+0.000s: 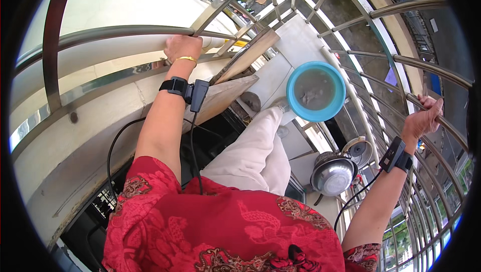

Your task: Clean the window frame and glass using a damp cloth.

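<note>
My left hand (183, 48) is curled at a stainless-steel rail (127, 31), beside a thick white pipe (124, 48); its fingertips are hidden. On the right, my right hand (422, 118) grips a metal bar (451, 125) of the window cage, with fingers behind it and the thumb raised. Between my arms, a blue plastic basin (340, 95) holds murky water with a greyish lump in it, perhaps cloth. It stands near my feet on pale slabs (298, 40). Neither hand touches the basin.
Wooden boards (248, 55) lean at the sill by my legs. A steel bowl (334, 178) and a round lid-like pan (359, 151) sit right of my knees. Cage bars curve around the right side, with ground far below. Cables hang from both wrist devices.
</note>
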The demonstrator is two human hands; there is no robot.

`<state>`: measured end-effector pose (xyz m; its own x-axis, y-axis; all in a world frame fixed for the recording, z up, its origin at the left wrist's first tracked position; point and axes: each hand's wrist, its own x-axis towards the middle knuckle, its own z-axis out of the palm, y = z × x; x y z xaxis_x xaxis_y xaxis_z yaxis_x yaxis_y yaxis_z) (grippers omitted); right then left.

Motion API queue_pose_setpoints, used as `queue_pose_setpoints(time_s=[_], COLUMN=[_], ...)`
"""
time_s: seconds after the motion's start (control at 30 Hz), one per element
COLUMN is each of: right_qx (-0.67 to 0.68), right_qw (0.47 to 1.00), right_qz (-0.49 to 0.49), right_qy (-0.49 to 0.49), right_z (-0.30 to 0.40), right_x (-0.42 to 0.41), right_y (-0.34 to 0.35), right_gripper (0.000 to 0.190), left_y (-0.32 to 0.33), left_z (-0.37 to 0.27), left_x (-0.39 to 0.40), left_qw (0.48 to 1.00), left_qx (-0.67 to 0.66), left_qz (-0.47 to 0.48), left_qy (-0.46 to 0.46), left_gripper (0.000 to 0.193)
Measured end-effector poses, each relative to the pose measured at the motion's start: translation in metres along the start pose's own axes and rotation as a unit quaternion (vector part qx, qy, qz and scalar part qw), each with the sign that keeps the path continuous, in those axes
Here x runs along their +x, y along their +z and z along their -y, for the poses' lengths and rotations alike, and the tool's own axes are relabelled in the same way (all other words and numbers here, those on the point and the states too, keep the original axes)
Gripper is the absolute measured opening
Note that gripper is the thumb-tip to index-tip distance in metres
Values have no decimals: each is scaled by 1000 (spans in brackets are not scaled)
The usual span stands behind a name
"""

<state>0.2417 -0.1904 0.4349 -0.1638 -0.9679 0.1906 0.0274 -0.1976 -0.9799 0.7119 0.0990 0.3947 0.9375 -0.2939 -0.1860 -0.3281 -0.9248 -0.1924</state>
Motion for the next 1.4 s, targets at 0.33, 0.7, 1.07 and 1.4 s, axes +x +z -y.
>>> queue_pose_setpoints(time_s=[0.33, 0.7, 1.07, 1.4], right_qx=[-40, -40, -79, -202], right_qw=[998, 995, 985, 973], right_qz=[7, 57, 73, 107], right_qy=[-51, -66, -139, 26], right_z=[-3, -18, -31, 31], right_x=[-1, 18, 5, -83], right_y=[5, -23, -20, -84], right_gripper=[37, 36, 24, 34], left_y=[-3, 6, 28, 96], left_z=[11, 10, 27, 114], left_x=[20, 28, 50, 218], left_qw=[984, 980, 986, 949], left_qx=[-135, -126, -51, -172], left_qz=[91, 120, 17, 179], left_qy=[72, 100, 161, 193], left_gripper=[42, 46, 46, 49])
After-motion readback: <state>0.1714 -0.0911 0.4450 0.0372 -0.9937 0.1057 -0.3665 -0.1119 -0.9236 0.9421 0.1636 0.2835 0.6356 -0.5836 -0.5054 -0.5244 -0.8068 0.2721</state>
